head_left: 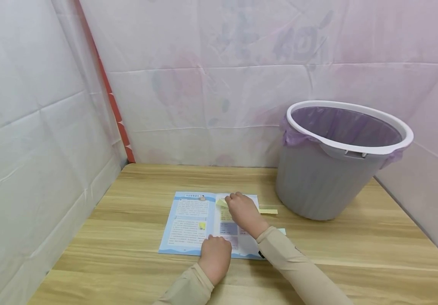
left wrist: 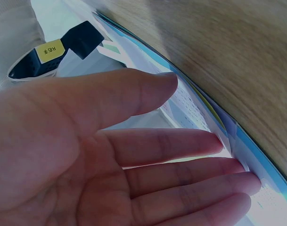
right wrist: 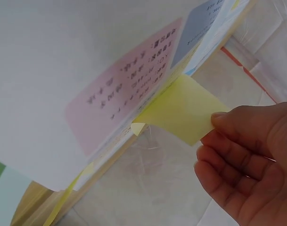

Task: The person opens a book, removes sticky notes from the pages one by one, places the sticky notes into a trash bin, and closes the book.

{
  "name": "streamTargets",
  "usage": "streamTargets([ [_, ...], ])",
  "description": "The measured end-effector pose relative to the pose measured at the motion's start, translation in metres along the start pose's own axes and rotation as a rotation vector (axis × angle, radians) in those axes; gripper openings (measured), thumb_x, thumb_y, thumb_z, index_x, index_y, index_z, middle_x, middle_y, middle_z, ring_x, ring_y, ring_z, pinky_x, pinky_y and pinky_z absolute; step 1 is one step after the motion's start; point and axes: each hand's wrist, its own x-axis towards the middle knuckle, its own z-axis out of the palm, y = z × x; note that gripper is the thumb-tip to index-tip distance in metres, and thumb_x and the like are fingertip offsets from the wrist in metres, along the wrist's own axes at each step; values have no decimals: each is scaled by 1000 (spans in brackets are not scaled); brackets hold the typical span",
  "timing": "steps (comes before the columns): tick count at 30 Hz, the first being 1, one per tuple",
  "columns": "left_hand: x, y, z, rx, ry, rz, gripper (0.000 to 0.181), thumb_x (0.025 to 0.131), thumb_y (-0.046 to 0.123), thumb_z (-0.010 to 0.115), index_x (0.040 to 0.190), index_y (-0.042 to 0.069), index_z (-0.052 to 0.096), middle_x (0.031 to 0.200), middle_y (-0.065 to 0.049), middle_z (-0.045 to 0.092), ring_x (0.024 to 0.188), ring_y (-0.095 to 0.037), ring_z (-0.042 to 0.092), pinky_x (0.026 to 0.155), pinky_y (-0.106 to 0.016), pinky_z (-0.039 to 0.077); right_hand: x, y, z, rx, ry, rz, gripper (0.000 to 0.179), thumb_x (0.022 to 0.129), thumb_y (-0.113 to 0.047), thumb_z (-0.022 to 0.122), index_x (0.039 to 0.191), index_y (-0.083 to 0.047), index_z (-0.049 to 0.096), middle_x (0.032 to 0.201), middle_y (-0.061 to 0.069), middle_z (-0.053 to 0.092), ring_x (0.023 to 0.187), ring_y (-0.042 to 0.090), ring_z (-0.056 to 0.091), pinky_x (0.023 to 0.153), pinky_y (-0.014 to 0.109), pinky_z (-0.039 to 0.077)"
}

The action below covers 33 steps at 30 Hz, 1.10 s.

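Observation:
An open booklet (head_left: 182, 235) with blue borders and printed text lies on the wooden table. In the right wrist view, my right hand (right wrist: 256, 155) pinches a yellow sticky note (right wrist: 183, 108) between thumb and finger. The note is lifted and bent, with its far edge against the printed page. My left hand (head_left: 216, 256) rests at the booklet's lower edge near the fold. Seen from the left wrist, its fingers (left wrist: 181, 179) are extended, with their tips at the pages and nothing gripped. Another yellow strip (head_left: 268, 211) sticks out past the booklet's right side.
Right of the booklet stands a grey trash bin (head_left: 318, 178) with a white rim and a purple liner. A pale green tab (head_left: 282, 231) shows beside the right sleeve. Light sheeting (head_left: 203, 97) encloses the table at the back and sides.

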Motion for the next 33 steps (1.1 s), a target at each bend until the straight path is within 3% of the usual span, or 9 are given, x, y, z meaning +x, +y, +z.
streamTargets([
  [14,1,-1,3,-14,16,8,8,82,17,69,80,11,74,78,-4,70,78,-22,68,63,-33,54,1,3,-1,15,-13,44,14,82,6,68,96,3,66,84,13,66,77,24,62,69,31,55],
  [26,0,0,-1,3,-16,2,9,83,18,68,82,12,75,81,-3,71,82,-22,69,64,-33,56,2,6,-6,17,13,92,15,81,2,72,94,2,64,84,11,64,78,24,62,69,33,55],
  [33,0,-1,-1,12,-10,7,9,83,19,70,79,12,74,76,-2,69,75,-20,68,61,-32,54,2,8,-8,20,10,126,14,83,2,69,97,2,64,88,12,65,81,24,63,70,33,56],
])
